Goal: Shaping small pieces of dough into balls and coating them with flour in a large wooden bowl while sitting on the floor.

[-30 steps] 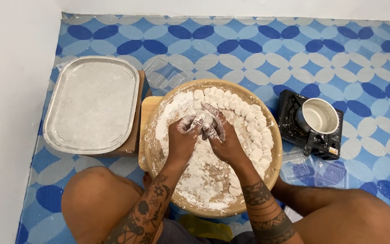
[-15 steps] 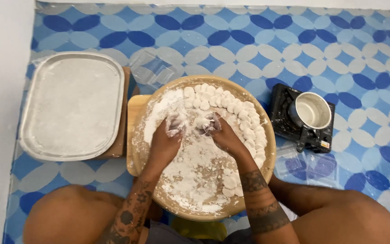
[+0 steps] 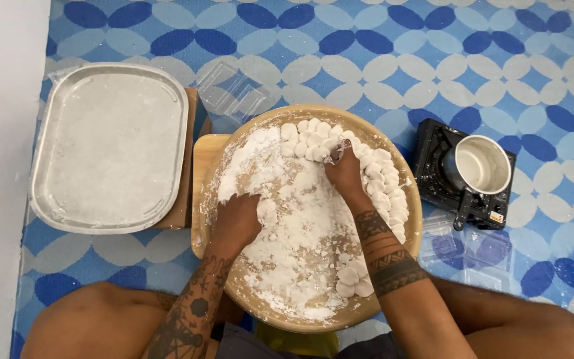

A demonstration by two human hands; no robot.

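Right hand (image 3: 344,169) is pinching a dough piece (image 3: 333,152) into the far row; left hand (image 3: 237,219) rests loosely cupped on the floured round tray (image 3: 412,199). I'd tuck each piece snug, lightly floured.

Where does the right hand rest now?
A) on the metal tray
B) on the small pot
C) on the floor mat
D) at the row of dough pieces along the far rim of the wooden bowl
D: the right hand touches the dough pieces in the wooden bowl.
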